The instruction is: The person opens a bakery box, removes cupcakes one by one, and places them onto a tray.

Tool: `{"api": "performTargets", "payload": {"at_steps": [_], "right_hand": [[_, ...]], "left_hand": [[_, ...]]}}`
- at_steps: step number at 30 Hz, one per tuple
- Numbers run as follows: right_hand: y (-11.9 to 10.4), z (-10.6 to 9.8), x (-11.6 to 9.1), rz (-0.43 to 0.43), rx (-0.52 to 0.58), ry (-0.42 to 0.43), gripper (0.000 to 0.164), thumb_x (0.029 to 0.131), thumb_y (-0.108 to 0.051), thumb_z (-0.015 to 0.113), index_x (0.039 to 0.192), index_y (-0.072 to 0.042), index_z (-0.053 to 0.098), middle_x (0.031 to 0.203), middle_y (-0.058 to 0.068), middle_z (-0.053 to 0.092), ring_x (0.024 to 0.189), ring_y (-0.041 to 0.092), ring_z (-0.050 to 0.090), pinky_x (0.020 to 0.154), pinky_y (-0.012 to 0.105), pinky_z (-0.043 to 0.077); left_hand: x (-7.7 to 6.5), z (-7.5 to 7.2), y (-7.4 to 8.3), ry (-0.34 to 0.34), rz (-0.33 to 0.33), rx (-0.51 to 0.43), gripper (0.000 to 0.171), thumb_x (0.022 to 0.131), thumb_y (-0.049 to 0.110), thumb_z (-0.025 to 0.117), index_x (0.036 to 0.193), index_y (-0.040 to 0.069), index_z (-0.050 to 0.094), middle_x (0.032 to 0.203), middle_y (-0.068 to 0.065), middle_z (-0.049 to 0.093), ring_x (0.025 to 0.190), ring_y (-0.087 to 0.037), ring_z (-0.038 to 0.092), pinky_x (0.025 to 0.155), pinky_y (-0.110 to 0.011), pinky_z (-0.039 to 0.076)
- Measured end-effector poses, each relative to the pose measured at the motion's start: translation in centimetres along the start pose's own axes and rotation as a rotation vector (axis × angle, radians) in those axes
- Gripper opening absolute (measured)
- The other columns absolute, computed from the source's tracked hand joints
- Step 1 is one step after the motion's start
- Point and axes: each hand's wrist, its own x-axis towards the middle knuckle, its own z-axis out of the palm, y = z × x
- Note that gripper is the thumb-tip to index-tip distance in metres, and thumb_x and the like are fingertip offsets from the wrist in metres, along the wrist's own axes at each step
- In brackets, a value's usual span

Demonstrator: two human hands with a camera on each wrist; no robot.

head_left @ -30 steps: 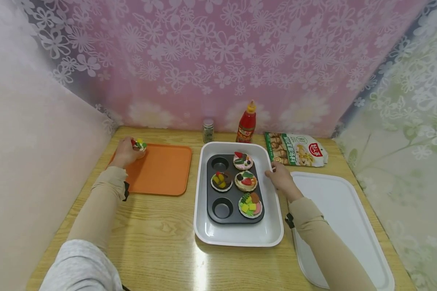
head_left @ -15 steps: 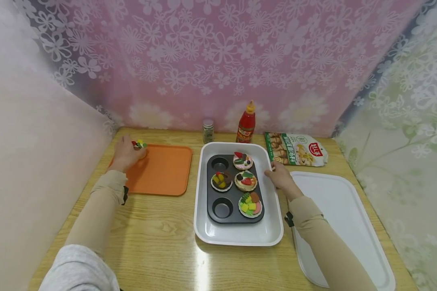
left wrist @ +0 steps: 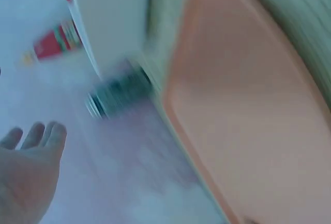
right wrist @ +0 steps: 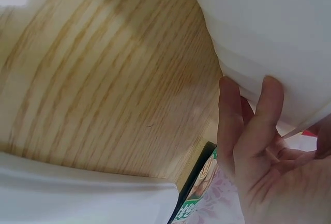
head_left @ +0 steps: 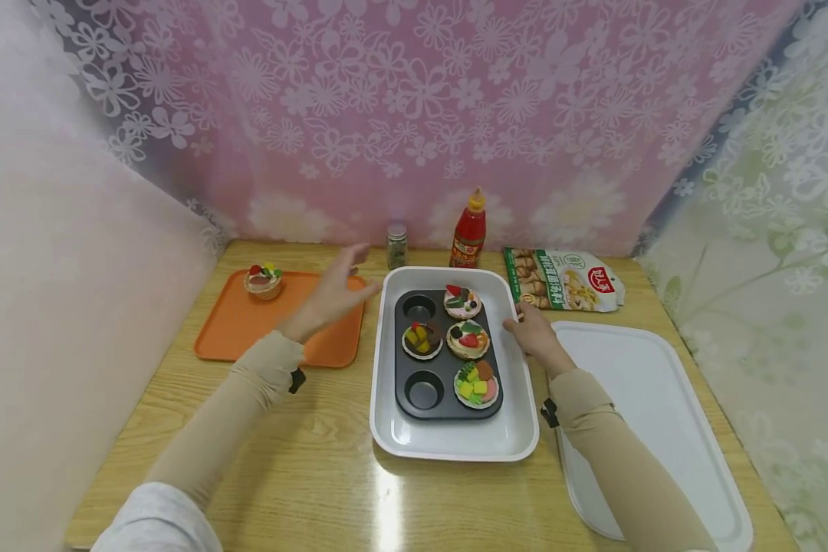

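A deep white tray (head_left: 455, 450) stands mid-table and holds a dark muffin tin (head_left: 450, 410). Several decorated toy tarts, one of them a fruit tart (head_left: 468, 341), sit in the tin's cups; its top-left and bottom-left cups hold none. My right hand (head_left: 534, 335) grips the right rim of the white tray, fingertips against its outer wall in the right wrist view. With fingers spread and nothing in them, my left hand (head_left: 331, 295) is over the orange tray (head_left: 327, 349), close to the white tray's left rim. Another toy tart (head_left: 263, 283) sits at the orange tray's back left.
Behind the white tray are a small glass jar (head_left: 396, 245) and a red sauce bottle (head_left: 468, 234). A green-and-white food packet (head_left: 566, 280) lies at the back right. A flat white tray (head_left: 635, 399) lies under my right forearm. Curtains enclose the table's back and sides.
My left hand has let go of the tart on the orange tray and moved right toward the white tray. The right hand keeps its grip on the rim.
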Motion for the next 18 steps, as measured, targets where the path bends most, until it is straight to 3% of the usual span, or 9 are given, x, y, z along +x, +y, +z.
{"api": "performTargets", "payload": {"at_steps": [4,7,13,18], "right_hand": [[0.2,0.1,0.2,0.0,0.003,0.003,0.038,0.11,-0.023,0.048,0.139,0.001,0.046,0.151,0.029,0.05,0.132,0.045,0.057,0.101,0.056,0.054],[0.2,0.2,0.2,-0.006,0.005,0.002,0.039,0.111,-0.023,0.047,0.141,0.002,0.046,0.15,0.03,0.05,0.132,0.045,0.057,0.102,0.057,0.054],[0.1,0.2,0.0,-0.014,0.002,-0.001,0.041,0.111,-0.023,0.047,0.142,0.003,0.045,0.148,0.03,0.051,0.131,0.045,0.057,0.103,0.057,0.053],[0.1,0.2,-0.1,-0.022,0.0,-0.003,0.041,0.111,-0.023,0.046,0.143,0.003,0.044,0.149,0.03,0.05,0.131,0.045,0.056,0.104,0.058,0.053]], "left_hand": [[-0.2,2.9,2.4,-0.16,0.005,-0.046,0.081,0.096,0.021,0.077,0.162,0.006,0.033,0.164,-0.02,0.038,0.15,-0.042,0.04,0.127,-0.053,0.035],[-0.5,4.4,3.2,-0.243,0.009,-0.012,0.084,0.096,0.023,0.078,0.163,0.005,0.031,0.166,-0.021,0.037,0.151,-0.042,0.041,0.127,-0.054,0.035],[-0.8,6.7,2.8,-0.332,0.051,0.1,0.087,0.094,0.024,0.081,0.162,0.001,0.031,0.164,-0.022,0.04,0.151,-0.041,0.042,0.124,-0.057,0.037],[-1.0,7.9,2.3,-0.409,0.005,0.18,0.09,0.094,0.029,0.081,0.165,0.006,0.03,0.168,-0.016,0.037,0.154,-0.035,0.04,0.127,-0.054,0.035]]}}
